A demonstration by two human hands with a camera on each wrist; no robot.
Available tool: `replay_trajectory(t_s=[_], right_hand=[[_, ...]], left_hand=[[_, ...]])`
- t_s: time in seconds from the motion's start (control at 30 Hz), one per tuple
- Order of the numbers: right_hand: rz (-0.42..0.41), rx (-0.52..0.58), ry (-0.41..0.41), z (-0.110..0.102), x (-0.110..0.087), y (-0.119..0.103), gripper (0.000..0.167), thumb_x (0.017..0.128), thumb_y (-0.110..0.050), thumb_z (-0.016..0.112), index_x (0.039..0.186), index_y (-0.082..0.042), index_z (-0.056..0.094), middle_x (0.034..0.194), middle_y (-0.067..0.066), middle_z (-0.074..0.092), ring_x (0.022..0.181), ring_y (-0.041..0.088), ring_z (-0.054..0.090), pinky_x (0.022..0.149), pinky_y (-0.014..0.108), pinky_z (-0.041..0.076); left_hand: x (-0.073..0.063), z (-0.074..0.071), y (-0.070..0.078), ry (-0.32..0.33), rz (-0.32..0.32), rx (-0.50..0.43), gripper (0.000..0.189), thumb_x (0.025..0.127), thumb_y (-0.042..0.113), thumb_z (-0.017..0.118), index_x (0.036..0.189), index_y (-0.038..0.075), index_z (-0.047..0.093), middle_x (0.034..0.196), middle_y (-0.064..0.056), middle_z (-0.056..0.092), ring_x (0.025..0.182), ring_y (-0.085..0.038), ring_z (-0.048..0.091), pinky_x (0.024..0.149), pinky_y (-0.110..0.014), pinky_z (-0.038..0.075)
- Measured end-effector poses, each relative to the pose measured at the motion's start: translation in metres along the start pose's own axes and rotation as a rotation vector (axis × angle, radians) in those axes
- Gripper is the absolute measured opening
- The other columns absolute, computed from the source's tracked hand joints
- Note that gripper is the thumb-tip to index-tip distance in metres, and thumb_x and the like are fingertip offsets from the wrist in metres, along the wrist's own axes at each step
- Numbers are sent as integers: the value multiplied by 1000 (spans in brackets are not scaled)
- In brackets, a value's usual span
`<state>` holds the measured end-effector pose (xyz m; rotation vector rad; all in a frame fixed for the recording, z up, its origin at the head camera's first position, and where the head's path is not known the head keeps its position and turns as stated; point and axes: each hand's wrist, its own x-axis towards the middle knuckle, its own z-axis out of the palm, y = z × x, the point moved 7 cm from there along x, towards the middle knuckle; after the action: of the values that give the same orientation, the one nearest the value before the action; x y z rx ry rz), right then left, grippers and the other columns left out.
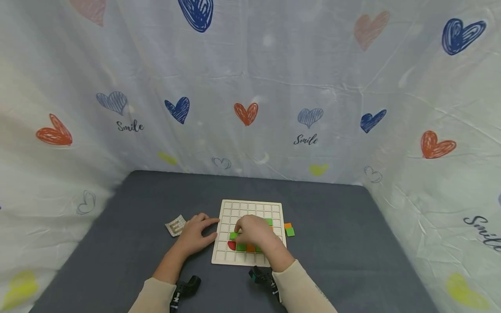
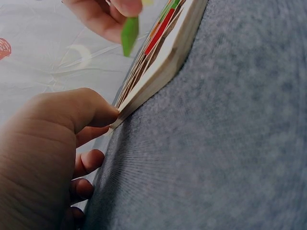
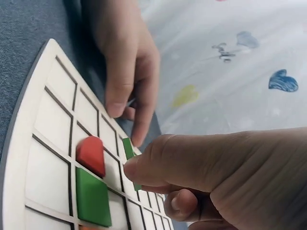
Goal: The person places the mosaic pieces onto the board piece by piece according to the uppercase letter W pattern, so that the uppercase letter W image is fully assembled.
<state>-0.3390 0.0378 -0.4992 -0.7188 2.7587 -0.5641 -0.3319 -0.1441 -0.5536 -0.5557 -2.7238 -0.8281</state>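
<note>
A pale wooden grid board [image 1: 225, 256] lies on the dark table. My right hand [image 1: 255, 231] is over its middle and pinches a green square tile [image 3: 129, 152] between thumb and fingers, tilted above the cells. In the left wrist view that green tile [image 2: 130, 37] hangs clear of the board. My left hand [image 1: 195, 234] touches the board's left edge with thumb and fingertips, the fingers spread. A red round-ended piece [image 3: 90, 154] sits in a cell, with a green tile [image 3: 93, 197] beside it. An orange tile [image 1: 250, 248] follows in that row; other pieces are partly hidden by my right hand.
A small patterned card [image 1: 175, 226] lies left of the board, beside my left hand. An orange tile [image 1: 288, 225] and a green tile [image 1: 290, 232] lie off the board's right edge. A white curtain [image 1: 274, 65] with printed hearts surrounds the table [image 1: 332, 226].
</note>
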Motion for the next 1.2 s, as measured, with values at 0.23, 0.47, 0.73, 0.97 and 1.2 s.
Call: replay_trajectory(t_s=[0.23,0.47,0.73,0.97,1.2], right_hand=[[9,-27,-7,10,7,-1,13,83,-18,80,95,-15,82,88,-8,71,60,8,54,58,27,46],[-19,-67,32,8,9,-3,8,83,-19,84,90,-16,85,88,-7,75,70,7,62,63,26,51],[35,-64,85,5,9,-2,5,86,-15,82,85,-19,84,85,-7,74,76,12,66,67,31,54],[50,-27,184,-6,-3,12,12,90,-21,79,99,-17,84,96,-2,76,74,11,65,64,30,52],[113,62,247,-28,-23,43,20,92,-24,78,108,-14,81,77,-4,67,61,10,51,52,29,43]], left_hand=[[0,-1,1,-3,4,10,39,92,28,76,129,16,73,101,2,57,84,-16,47,78,-44,42],[0,0,0,-10,-12,10,39,92,27,76,130,17,73,102,3,57,85,-15,47,78,-44,42],[1,0,2,-12,-14,-1,40,91,26,77,130,16,73,101,2,57,83,-14,45,78,-43,40],[1,1,3,-13,-18,2,40,92,26,76,130,15,73,101,2,56,82,-14,44,78,-43,40],[1,0,2,-14,-20,3,40,92,25,77,130,16,73,101,3,56,82,-14,44,77,-43,40]])
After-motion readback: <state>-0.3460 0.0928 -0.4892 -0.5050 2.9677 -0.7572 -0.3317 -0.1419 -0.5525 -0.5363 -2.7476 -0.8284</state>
